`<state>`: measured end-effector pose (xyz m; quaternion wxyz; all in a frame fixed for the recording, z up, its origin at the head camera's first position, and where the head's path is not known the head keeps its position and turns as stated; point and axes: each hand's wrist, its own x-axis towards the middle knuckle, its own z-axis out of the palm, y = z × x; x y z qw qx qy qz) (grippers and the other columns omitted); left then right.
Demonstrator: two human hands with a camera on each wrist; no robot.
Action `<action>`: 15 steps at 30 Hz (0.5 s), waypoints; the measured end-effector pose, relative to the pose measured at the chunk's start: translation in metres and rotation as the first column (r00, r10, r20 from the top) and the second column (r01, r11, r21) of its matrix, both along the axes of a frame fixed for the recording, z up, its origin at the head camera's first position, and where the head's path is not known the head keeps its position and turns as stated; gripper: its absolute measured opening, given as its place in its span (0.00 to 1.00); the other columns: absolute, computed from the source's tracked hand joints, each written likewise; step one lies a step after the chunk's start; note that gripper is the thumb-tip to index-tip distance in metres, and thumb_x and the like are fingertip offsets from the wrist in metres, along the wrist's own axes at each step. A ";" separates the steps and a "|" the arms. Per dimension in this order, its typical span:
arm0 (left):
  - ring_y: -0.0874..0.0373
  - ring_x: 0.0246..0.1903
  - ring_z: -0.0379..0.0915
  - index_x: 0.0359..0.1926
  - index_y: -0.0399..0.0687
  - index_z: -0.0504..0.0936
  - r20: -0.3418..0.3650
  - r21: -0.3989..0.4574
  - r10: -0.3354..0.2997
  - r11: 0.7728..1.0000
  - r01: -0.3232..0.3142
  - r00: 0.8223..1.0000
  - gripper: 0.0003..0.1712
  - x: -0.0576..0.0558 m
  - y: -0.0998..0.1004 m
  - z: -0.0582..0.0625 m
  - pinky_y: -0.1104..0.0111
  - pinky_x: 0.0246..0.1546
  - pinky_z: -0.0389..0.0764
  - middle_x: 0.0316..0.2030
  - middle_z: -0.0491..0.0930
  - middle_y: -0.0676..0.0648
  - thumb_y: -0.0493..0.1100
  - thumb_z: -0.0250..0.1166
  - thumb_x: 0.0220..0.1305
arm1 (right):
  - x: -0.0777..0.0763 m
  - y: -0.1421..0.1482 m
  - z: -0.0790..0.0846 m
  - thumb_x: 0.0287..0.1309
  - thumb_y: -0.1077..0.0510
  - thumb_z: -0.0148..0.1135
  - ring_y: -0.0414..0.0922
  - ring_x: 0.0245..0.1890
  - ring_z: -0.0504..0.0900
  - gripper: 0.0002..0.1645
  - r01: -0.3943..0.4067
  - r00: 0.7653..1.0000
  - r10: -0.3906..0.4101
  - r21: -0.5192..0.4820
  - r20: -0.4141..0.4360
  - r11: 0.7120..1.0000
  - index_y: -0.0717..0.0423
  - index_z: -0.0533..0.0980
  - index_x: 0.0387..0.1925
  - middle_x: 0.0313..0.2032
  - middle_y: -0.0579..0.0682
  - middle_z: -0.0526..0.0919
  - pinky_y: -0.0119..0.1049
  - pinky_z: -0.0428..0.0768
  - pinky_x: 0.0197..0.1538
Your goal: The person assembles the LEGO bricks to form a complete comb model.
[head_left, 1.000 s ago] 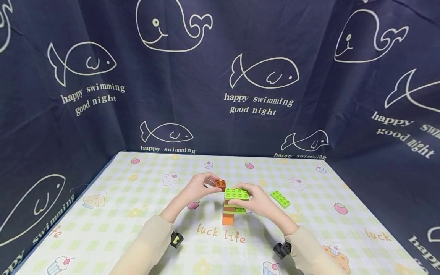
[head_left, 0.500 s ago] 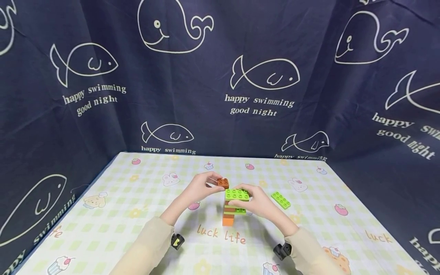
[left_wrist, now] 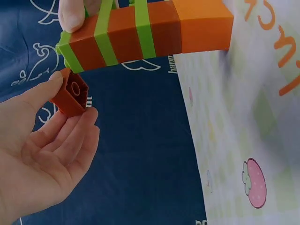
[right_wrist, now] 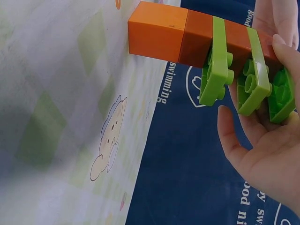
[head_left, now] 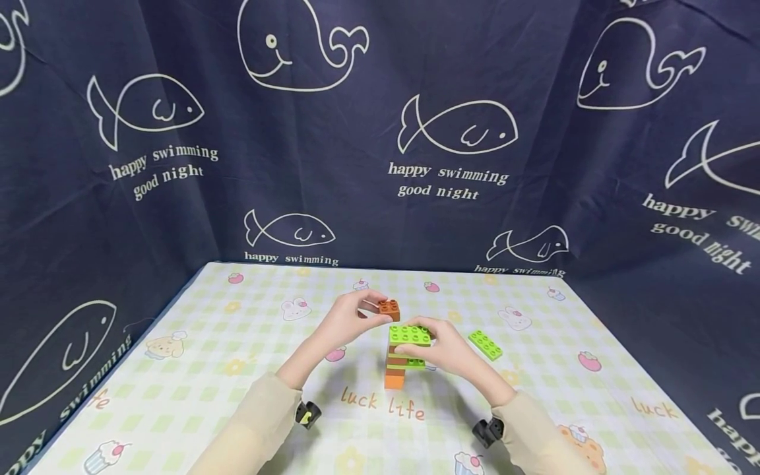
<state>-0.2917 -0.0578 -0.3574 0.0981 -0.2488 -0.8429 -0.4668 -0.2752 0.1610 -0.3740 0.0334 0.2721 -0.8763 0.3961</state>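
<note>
My left hand (head_left: 351,321) pinches a small brown building brick (head_left: 389,309) between thumb and fingers. Its hollow underside shows in the left wrist view, where the brick (left_wrist: 69,96) is apart from the tower's top. The block tower (right_wrist: 199,37) stands upright on the table, with an orange block (head_left: 394,379) at its base. Above that, brown bricks alternate with green plates that jut out to the right. My right hand (head_left: 444,348) grips the tower near its top, thumb in front and fingers behind. The studded top green plate (head_left: 410,335) lies below and right of the held brick.
A loose green plate (head_left: 485,345) lies studs up on the table, right of the tower. The patterned tablecloth (head_left: 202,409) covers the tabletop. Dark blue curtains (head_left: 368,231) with fish drawings hang behind and at both sides.
My left hand has lifted the brown brick slightly and carried it a little right, toward the tower's top. The right hand and the tower have stayed in place.
</note>
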 end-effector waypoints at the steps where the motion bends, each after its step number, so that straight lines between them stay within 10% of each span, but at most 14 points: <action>1: 0.56 0.39 0.81 0.47 0.45 0.80 -0.005 0.001 -0.005 1.000 0.005 1.000 0.19 0.001 0.000 0.001 0.73 0.36 0.81 0.42 0.83 0.47 0.44 0.70 0.54 | 0.000 0.000 0.000 0.49 0.39 0.67 0.37 0.31 0.75 0.27 -0.001 1.000 0.001 0.000 0.002 1.000 0.49 0.78 0.47 0.36 0.42 0.81 0.31 0.75 0.37; 15: 0.57 0.41 0.80 0.47 0.46 0.80 0.030 0.006 -0.065 0.998 0.065 0.997 0.19 0.013 0.007 0.011 0.73 0.37 0.80 0.43 0.83 0.49 0.44 0.70 0.54 | 0.001 0.000 0.001 0.48 0.39 0.67 0.41 0.42 0.78 0.27 0.005 1.000 -0.004 0.005 -0.014 1.000 0.49 0.78 0.46 0.43 0.43 0.82 0.35 0.77 0.45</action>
